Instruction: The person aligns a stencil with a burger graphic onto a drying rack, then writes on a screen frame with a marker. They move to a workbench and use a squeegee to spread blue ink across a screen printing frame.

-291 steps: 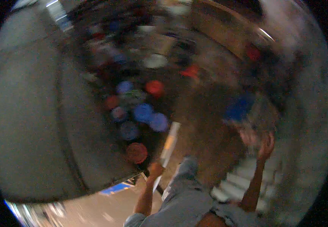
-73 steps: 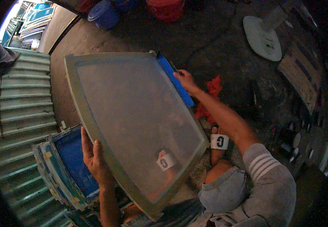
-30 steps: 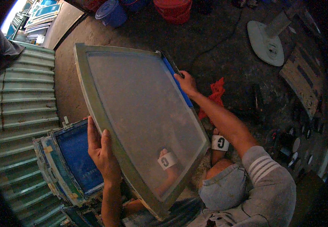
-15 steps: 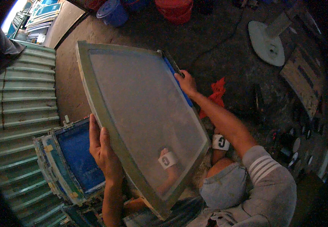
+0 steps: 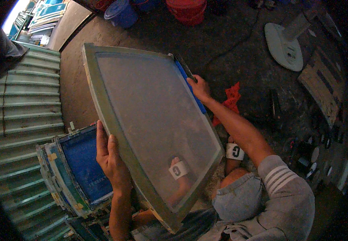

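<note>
A large screen printing frame (image 5: pixel 142 108) with pale, see-through mesh stands tilted in front of me, its lower corner close to my lap. On its left side my left hand (image 5: pixel 111 162) is closed on the frame's edge, with two fingers showing on the outer side. My right hand (image 5: pixel 200 88) grips a long dark tool with a blue strip (image 5: pixel 196 100), which lies along the frame's right side against the mesh. The tool's exact kind is not clear. The fingertips of my right hand are partly hidden behind the tool.
Several blue-meshed frames (image 5: pixel 85 164) lean in a stack at left, beside a corrugated metal sheet (image 5: pixel 29 100). A red cloth (image 5: pixel 231 102) lies on the floor near my right forearm. Farther off are a blue bucket (image 5: pixel 121 15), a red tub (image 5: pixel 186 11) and a pale round-based stand (image 5: pixel 284 48).
</note>
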A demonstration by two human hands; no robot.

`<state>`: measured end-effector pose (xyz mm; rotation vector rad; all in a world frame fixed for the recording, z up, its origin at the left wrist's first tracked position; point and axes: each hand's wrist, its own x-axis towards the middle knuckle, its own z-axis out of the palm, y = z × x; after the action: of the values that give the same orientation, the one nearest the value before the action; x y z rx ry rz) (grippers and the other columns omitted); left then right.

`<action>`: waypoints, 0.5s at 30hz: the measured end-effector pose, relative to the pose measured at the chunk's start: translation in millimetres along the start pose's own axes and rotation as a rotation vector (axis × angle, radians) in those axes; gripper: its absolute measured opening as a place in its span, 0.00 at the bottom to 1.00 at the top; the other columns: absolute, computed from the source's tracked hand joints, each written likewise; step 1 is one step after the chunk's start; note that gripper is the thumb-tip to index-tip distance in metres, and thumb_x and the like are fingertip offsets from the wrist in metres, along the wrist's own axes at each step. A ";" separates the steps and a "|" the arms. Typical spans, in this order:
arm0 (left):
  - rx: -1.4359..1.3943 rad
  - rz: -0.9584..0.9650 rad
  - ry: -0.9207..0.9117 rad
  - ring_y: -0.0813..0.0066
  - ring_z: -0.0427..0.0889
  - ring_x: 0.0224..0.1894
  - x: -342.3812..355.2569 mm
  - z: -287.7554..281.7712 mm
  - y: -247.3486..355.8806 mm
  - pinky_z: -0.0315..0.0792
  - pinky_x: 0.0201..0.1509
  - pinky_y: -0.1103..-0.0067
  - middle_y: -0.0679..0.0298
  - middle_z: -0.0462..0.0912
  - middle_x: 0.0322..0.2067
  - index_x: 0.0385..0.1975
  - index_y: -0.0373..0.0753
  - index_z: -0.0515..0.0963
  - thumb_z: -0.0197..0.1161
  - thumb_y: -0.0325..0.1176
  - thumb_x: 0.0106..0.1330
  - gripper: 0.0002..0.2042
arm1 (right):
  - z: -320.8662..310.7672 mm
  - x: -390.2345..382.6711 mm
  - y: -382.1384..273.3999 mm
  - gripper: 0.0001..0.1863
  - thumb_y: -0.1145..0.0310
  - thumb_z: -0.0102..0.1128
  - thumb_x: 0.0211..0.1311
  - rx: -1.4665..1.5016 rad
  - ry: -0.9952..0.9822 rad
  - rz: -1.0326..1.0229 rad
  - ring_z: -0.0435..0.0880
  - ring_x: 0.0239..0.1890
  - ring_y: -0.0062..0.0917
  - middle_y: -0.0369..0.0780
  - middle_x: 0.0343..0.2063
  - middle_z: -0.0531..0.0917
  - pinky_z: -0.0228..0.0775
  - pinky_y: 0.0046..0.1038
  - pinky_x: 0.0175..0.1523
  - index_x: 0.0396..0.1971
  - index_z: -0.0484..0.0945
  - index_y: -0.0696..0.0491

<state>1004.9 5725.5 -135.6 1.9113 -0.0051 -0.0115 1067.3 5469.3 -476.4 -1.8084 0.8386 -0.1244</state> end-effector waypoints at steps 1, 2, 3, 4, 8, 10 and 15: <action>0.007 -0.005 0.000 0.68 0.67 0.66 -0.8 1.6 3.6 0.61 0.69 0.74 0.52 0.63 0.68 0.69 0.28 0.57 0.48 0.31 0.75 0.25 | -0.1 0.4 1.0 0.33 0.43 0.60 0.61 -0.008 -0.001 0.002 0.81 0.52 0.43 0.51 0.49 0.82 0.71 0.37 0.56 0.55 0.76 0.55; 0.013 -0.010 0.001 0.68 0.67 0.66 -1.2 2.6 5.7 0.61 0.69 0.74 0.52 0.63 0.68 0.69 0.28 0.57 0.48 0.31 0.75 0.25 | 0.1 1.0 1.8 0.33 0.43 0.59 0.61 -0.022 0.007 0.000 0.81 0.52 0.44 0.51 0.49 0.82 0.71 0.37 0.56 0.55 0.76 0.55; 0.005 -0.005 0.001 0.68 0.67 0.66 -1.0 2.5 4.8 0.60 0.69 0.74 0.52 0.63 0.68 0.69 0.28 0.57 0.49 0.31 0.75 0.25 | 0.4 1.6 2.5 0.33 0.43 0.59 0.62 -0.036 0.016 -0.001 0.81 0.52 0.44 0.51 0.49 0.82 0.71 0.37 0.56 0.55 0.76 0.55; -0.003 0.000 0.003 0.67 0.67 0.66 -0.6 1.7 2.3 0.60 0.69 0.74 0.51 0.63 0.68 0.69 0.28 0.57 0.49 0.31 0.75 0.25 | 0.9 1.7 2.4 0.32 0.43 0.59 0.62 -0.050 0.023 -0.003 0.81 0.52 0.44 0.51 0.49 0.82 0.71 0.37 0.56 0.55 0.76 0.55; -0.033 -0.007 -0.009 0.66 0.66 0.67 -1.0 2.6 2.5 0.59 0.70 0.74 0.51 0.63 0.68 0.69 0.27 0.57 0.49 0.31 0.74 0.25 | -0.3 0.6 1.1 0.32 0.43 0.58 0.62 -0.027 0.003 -0.008 0.81 0.51 0.45 0.51 0.49 0.83 0.72 0.38 0.55 0.56 0.76 0.54; 0.007 -0.003 -0.005 0.66 0.65 0.67 -1.0 2.4 3.9 0.59 0.70 0.73 0.51 0.62 0.68 0.69 0.27 0.57 0.49 0.31 0.74 0.26 | -1.6 -2.1 -2.9 0.32 0.43 0.58 0.62 -0.015 0.000 -0.016 0.82 0.51 0.45 0.51 0.48 0.83 0.72 0.38 0.55 0.56 0.76 0.53; 0.021 -0.011 0.005 0.66 0.65 0.68 -0.3 0.0 1.0 0.58 0.70 0.73 0.51 0.62 0.68 0.69 0.27 0.57 0.49 0.31 0.74 0.26 | -2.5 -6.1 -9.4 0.32 0.43 0.59 0.61 -0.061 0.007 0.018 0.82 0.51 0.45 0.50 0.48 0.83 0.72 0.38 0.54 0.55 0.77 0.53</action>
<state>1004.6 5725.2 -134.7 1.9324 0.0088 -0.0143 1066.1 5472.5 -465.4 -1.8584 0.8713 -0.0945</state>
